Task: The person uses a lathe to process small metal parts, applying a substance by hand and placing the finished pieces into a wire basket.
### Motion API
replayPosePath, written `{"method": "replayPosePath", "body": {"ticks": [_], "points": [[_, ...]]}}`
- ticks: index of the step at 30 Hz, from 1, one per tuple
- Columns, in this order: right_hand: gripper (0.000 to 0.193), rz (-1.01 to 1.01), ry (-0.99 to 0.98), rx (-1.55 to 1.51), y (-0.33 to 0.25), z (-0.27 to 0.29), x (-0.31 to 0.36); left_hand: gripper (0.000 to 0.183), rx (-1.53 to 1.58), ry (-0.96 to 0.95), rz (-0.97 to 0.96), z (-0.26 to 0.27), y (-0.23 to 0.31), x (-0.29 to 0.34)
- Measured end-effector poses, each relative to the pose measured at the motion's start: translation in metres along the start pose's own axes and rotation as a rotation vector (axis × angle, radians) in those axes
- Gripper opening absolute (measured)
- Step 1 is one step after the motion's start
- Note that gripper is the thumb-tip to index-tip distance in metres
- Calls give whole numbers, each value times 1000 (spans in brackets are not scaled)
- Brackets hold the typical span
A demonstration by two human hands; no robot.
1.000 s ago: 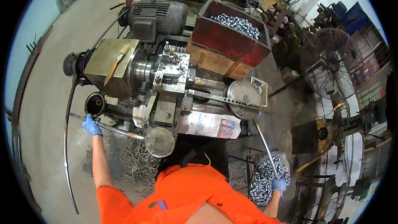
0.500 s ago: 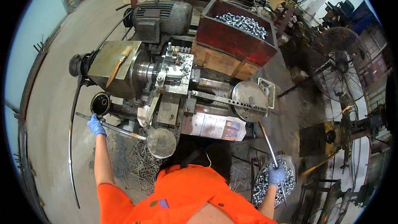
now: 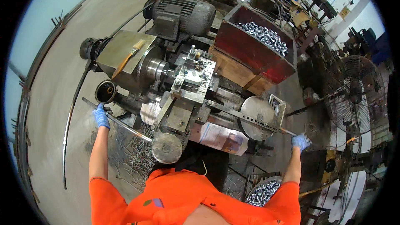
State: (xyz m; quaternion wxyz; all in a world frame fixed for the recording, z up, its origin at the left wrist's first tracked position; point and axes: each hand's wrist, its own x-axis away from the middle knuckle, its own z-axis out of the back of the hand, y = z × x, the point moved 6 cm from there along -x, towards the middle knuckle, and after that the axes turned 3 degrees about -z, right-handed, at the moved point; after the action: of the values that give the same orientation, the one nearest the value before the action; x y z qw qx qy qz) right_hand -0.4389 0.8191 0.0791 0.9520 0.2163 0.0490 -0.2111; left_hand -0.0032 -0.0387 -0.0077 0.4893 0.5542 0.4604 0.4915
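Note:
In a blue glove, my left hand is closed round a long metal lever that runs from a round metal disc at the front of a small lathe. Far out to the right, my gloved right hand, slightly blurred, grips the outer end of another metal lever beside a larger round disc. Between them lies the lathe's tool slide, scattered with dark chips, facing the shiny chuck. A perforated flat bar crosses the larger disc.
A red bin of shiny metal sleeves stands behind on a wooden crate. More sleeves fill a container by my right arm. A brush lies on the headstock; a motor sits behind it. A fan stands right.
My right hand has swung outward and away from me, turning the right lever from pointing toward me to pointing right. My left hand keeps its hold. The view has turned slightly.

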Motion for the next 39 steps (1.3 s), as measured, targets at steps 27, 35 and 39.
{"method": "replayPosePath", "body": {"ticks": [27, 35, 39], "points": [[26, 449, 87, -914, -33, 87, 185, 33, -1694, -892, -572, -23, -108, 32], [34, 1038, 219, -1142, -196, 311, 243, 34, -1454, -795, -268, 10, -73, 36], [39, 1389, 213, -1056, -297, 378, 312, 34, -757, -587, -176, 74, 9, -12]]}}
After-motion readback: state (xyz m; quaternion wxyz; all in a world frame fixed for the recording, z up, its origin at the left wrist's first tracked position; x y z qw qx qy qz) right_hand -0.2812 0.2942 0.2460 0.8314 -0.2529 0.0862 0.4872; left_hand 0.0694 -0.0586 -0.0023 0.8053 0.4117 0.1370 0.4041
